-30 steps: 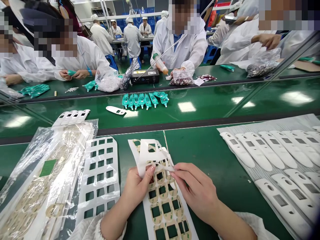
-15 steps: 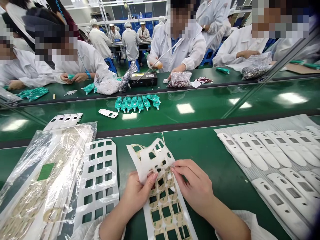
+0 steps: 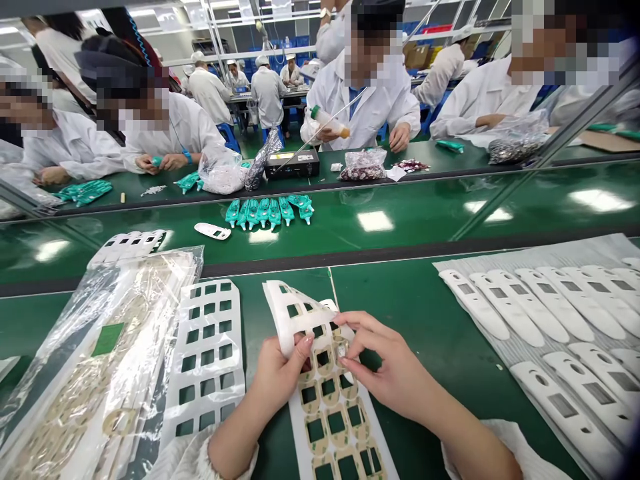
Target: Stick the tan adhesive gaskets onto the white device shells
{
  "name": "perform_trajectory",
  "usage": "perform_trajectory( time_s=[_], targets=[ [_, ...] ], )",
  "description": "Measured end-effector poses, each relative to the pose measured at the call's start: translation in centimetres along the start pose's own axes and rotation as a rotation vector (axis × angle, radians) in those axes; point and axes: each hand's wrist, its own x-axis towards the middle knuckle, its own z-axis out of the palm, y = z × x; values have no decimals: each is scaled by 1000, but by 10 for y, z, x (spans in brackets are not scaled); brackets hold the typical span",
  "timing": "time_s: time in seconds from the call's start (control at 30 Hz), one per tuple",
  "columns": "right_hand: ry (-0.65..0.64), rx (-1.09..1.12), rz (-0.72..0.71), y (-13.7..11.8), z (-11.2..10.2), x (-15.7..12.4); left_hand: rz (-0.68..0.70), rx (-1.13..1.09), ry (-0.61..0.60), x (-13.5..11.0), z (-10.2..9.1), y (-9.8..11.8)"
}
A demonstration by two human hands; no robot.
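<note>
My left hand (image 3: 283, 373) is closed on a white sheet of die-cut adhesive stickers (image 3: 320, 427), thumb on top and fingers mostly hidden behind it. The lower part shows tan frame-shaped stickers with square openings. At the top, a white perforated layer (image 3: 295, 310) is bent up and over. My right hand (image 3: 380, 353) is at the sheet's right edge, thumb and index finger apart. Its index fingertip is close to the bent layer; whether they touch, I cannot tell. Nothing shows clearly between its fingers.
Left lie a perforated white sheet (image 3: 203, 360) and a clear plastic bag (image 3: 125, 333) of sticker sheets. White plastic casings (image 3: 565, 393) line a foam sheet at right. Beyond, teal parts (image 3: 267, 212) and a single casing (image 3: 213, 231) lie on a green belt. Co-workers sit opposite.
My right thumb and index finger have parted from their pinch at the sheet's edge. The bent white layer has shifted and now folds differently. The co-worker opposite has raised a bottle.
</note>
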Motion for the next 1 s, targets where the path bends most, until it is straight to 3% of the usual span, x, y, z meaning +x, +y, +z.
perform_trajectory(
  time_s=[0.13,0.2,0.27,0.37,0.5,0.67,0.83,1.0],
  targets=[
    [-265,85,38,-10,-12,-4,-72,-17,44,5,-1,-4],
    [-305,111,11,-16,-20,-4,-97,-16,85,7,-8,-1],
    [-257,130,11,-19,-32,1,-115,-8,150,8,-24,5],
    [-188,71,129,-12,-52,24,-138,25,246,8,-58,17],
    [-415,28,232,19,-63,70,-153,99,229,10,-87,25],
    [-608,71,198,59,-44,107,-171,196,181,20,-70,16],
    [-695,68,178,68,-34,112,-189,276,342,23,-55,3],
    [-710,76,137,69,-34,110,-32,359,469,16,-47,-7]
  ],
)
